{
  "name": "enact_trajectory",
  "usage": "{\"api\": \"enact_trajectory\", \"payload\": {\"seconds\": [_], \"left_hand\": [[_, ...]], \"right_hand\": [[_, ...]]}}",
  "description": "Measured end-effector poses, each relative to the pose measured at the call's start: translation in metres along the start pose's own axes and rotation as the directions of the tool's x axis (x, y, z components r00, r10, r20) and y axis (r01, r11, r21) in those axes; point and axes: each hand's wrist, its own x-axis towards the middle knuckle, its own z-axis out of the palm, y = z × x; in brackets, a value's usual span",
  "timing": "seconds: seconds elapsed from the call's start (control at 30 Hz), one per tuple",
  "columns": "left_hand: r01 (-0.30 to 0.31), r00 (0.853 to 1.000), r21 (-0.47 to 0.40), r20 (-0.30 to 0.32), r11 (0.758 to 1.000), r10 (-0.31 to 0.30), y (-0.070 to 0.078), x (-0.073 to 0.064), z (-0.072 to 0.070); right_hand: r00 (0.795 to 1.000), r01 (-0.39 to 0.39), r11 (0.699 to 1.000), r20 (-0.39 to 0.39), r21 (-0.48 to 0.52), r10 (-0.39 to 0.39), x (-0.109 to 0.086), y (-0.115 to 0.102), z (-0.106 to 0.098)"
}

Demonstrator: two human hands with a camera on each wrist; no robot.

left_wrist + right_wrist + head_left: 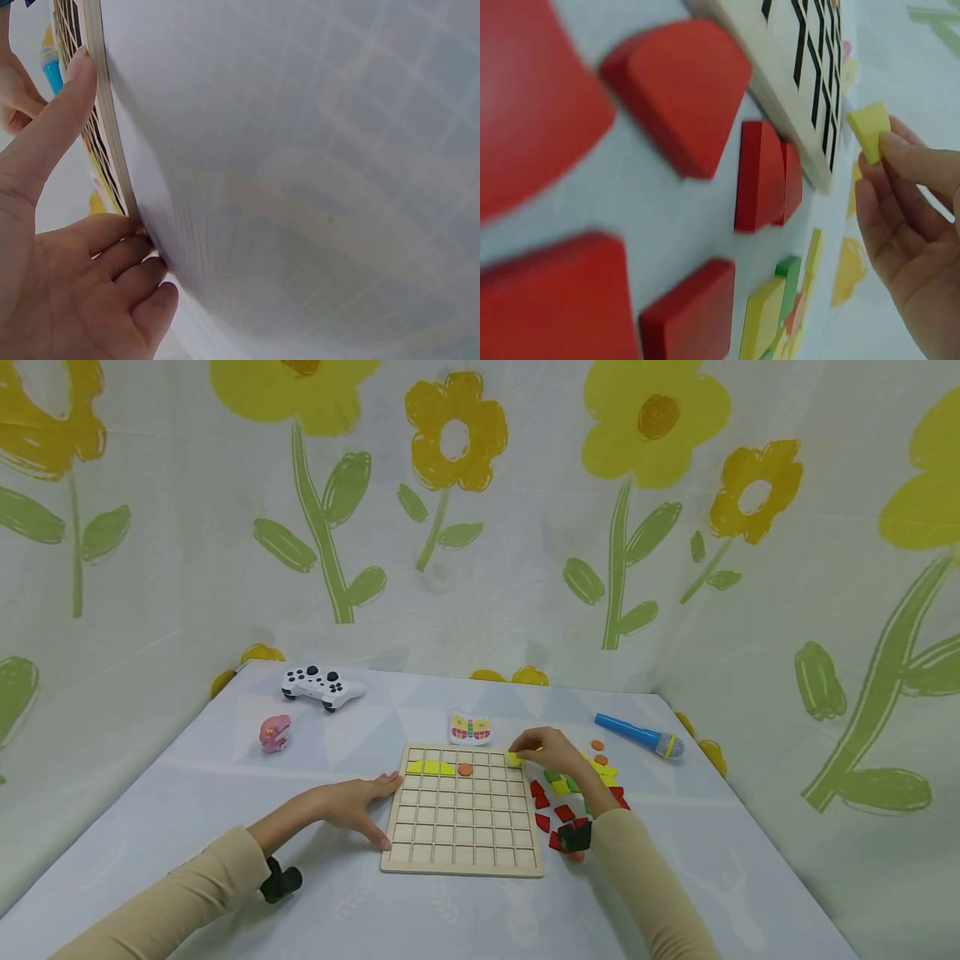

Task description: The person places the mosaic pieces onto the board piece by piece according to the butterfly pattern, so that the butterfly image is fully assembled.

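A wooden grid board lies flat on the table, with several yellow pieces and an orange disc in its second row from the back. My left hand rests along the board's left edge, thumb near the front corner and fingers farther back; the left wrist view shows the thumb on the rim. My right hand pinches a yellow block between thumb and fingers, over the board's back right corner. Loose red, yellow and green blocks lie beside the board, partly behind my right forearm.
A small card with a coloured butterfly-like pattern lies behind the board. Farther off are a white game controller and a pink toy figure at the left, and a blue toy microphone at the right. A flowered cloth hangs behind the table.
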Motion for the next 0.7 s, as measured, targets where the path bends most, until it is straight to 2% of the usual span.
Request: {"api": "enact_trajectory", "payload": {"seconds": [0.23,0.4,0.57,0.7], "left_hand": [[0.010,1.000,-0.004,0.004,1.000,-0.009,0.000,0.000,0.000],[0.012,1.000,-0.001,0.005,1.000,-0.012,0.000,0.000,0.000],[-0.004,1.000,-0.004,0.006,1.000,0.004,0.000,0.000,0.000],[-0.019,1.000,-0.010,0.011,1.000,0.019,0.000,-0.002,0.000]], "right_hand": [[0.994,0.100,0.995,0.051,-0.024,-0.099,0.008,-0.008,0.010],[0.989,0.120,0.993,0.091,-0.022,-0.118,0.015,-0.015,0.017],[0.967,0.202,0.979,0.153,0.011,-0.201,0.018,-0.026,0.020],[0.960,0.211,0.978,0.186,0.001,-0.207,0.020,-0.032,0.024]]}}
